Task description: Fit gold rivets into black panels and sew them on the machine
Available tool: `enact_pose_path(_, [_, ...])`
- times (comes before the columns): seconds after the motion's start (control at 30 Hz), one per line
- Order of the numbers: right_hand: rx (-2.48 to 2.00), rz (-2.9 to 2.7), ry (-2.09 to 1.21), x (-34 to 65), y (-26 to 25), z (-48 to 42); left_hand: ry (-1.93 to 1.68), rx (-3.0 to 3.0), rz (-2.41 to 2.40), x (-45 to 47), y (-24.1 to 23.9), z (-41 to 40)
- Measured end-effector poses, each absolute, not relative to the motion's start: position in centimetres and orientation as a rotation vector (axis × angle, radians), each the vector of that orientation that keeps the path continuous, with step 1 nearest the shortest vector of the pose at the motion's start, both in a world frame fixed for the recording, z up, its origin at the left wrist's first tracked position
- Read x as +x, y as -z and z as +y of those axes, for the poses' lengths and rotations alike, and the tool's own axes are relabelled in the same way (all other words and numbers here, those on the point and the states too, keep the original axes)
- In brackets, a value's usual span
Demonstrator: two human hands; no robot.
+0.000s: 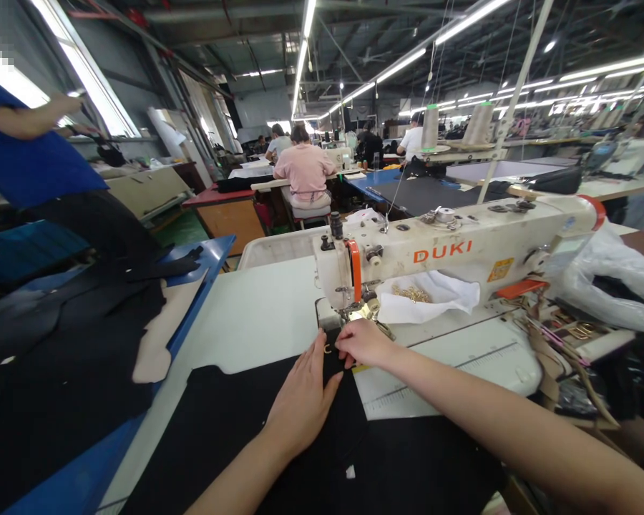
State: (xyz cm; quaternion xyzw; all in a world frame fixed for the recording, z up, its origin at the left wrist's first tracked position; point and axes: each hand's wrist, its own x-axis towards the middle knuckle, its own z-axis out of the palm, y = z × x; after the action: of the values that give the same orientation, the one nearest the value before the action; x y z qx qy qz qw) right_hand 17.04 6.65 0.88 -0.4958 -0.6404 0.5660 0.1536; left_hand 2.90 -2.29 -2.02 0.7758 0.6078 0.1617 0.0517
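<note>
Black fabric [220, 422] lies across the bed of a white sewing machine [397, 250] and hangs toward me. My left hand [300, 400] rests flat on it, fingers stretched out toward the needle area. Close by, my right hand [365, 343] is closed in a pinch at the fabric's edge, just in front of the presser foot. What its fingertips hold is hidden. A small gold-coloured metal piece [328, 350], curved like an open ring, shows on the fabric between both hands. A scrap of white [350, 471] lies on the fabric nearer to me.
Behind the needle, a white cloth [451, 293] holds many gold metal pieces [411, 293]. Stacked black panels [59, 336] cover a blue table [215, 250] at left. Straps and buckles [579, 332] lie at right. A person in blue [32, 143] stands at left; others sit ahead.
</note>
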Motion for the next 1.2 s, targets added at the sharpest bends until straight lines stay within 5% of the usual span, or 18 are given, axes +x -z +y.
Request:
enact_pose_path(0.83, [-1.539,-2.075,-1.54,16.4,-1.3,7.6,-1.033,2.657,1.561,2.8,1.6,1.1])
enact_pose_path(1.2, [-1.189,-2.476,-0.637,20.4,-0.4,5.4,-0.963,2.662,1.56,3.2,1.3,1.3])
